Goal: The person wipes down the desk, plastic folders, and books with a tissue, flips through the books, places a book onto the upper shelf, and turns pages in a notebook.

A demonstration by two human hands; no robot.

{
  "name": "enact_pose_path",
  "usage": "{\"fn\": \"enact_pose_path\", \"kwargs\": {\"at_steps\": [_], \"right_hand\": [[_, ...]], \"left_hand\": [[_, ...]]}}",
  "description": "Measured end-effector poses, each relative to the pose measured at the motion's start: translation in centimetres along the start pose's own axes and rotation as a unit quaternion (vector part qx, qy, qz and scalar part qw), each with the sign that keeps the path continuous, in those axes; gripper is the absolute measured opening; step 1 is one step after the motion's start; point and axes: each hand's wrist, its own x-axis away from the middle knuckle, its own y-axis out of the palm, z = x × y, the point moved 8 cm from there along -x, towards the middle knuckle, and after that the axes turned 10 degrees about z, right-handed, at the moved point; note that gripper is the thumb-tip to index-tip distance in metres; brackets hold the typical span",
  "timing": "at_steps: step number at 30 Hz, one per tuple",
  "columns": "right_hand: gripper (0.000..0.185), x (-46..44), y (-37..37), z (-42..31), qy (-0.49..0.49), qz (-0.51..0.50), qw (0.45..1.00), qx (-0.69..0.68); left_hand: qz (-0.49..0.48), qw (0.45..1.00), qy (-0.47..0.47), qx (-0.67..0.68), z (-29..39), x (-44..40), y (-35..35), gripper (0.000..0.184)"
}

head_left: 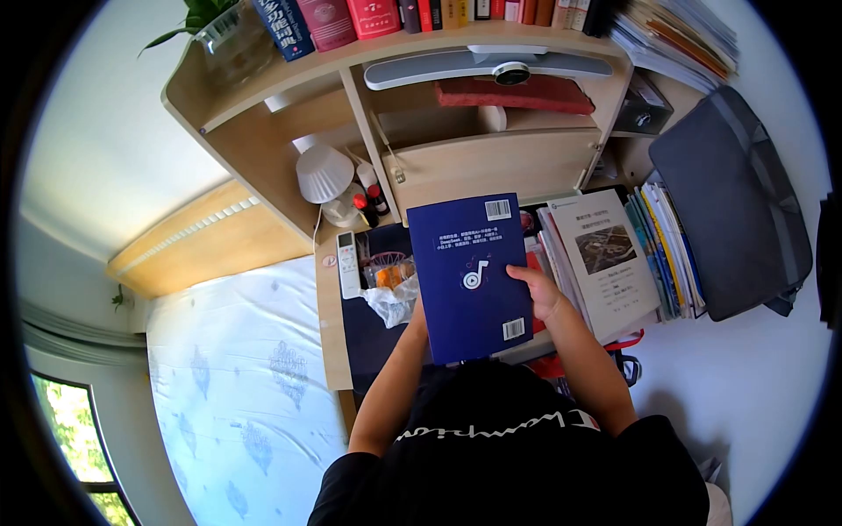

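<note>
A dark blue book [474, 307] is held upright in front of me. Its back shows white Chinese text, a music-note logo and two barcodes. My right hand [542, 295] grips the book's right edge, thumb lying on the cover and other fingers behind it. Most of my left hand [419, 321] is behind the lower left edge of the book, so its fingers are hidden. Left of the book, a white plastic bag [392, 302] and orange items [391, 275] lie on the desk beside a white remote control [349, 265].
Papers with a photo on the front [605, 263] and a row of thin books [671, 250] stand at the right, by a grey bag [732, 202]. A white lamp [326, 174] and small bottles [375, 200] are at the left. Behind is a wooden shelf [491, 167]; a bed [237, 351] lies left.
</note>
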Motion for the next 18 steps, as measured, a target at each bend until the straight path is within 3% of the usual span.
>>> {"fn": "enact_pose_path", "kwargs": {"at_steps": [3,6,7,8,12,13,15,16,18], "right_hand": [[0.043,-0.7,0.3,0.6,0.014,0.01,1.0,0.006],[0.037,-1.8,0.8,0.8,0.027,-0.023,0.999,-0.01],[0.037,-2.3,0.7,0.8,0.031,-0.025,0.999,-0.008],[0.037,-2.6,0.6,1.1,0.045,-0.026,0.999,-0.008],[0.037,-3.6,0.7,1.9,0.081,-0.001,0.997,0.002],[0.037,-4.0,0.6,2.2,0.086,-0.003,0.996,0.004],[0.04,-4.7,0.5,2.7,0.082,-0.003,0.996,0.02],[0.04,-4.9,0.7,2.9,0.086,-0.005,0.996,0.022],[0.035,-5.0,1.5,3.2,0.098,-0.014,0.995,0.015]], "left_hand": [[0.057,0.997,0.028,-0.036,1.2,-0.5,-2.7,0.021],[0.129,0.968,0.104,-0.19,3.5,-0.1,-8.3,0.011],[0.188,0.965,0.101,-0.154,4.0,0.8,-10.9,0.007],[0.219,0.949,0.139,-0.181,4.2,1.4,-14.2,0.015],[0.398,0.851,0.179,-0.293,7.3,7.0,-23.4,0.022],[0.437,0.793,0.183,-0.382,8.2,8.4,-24.6,0.021],[0.467,0.715,0.172,-0.491,8.2,10.0,-26.3,0.018],[0.471,0.713,0.17,-0.49,7.6,10.5,-27.1,0.018],[0.445,0.644,0.164,-0.6,6.1,10.7,-27.8,0.017]]}}
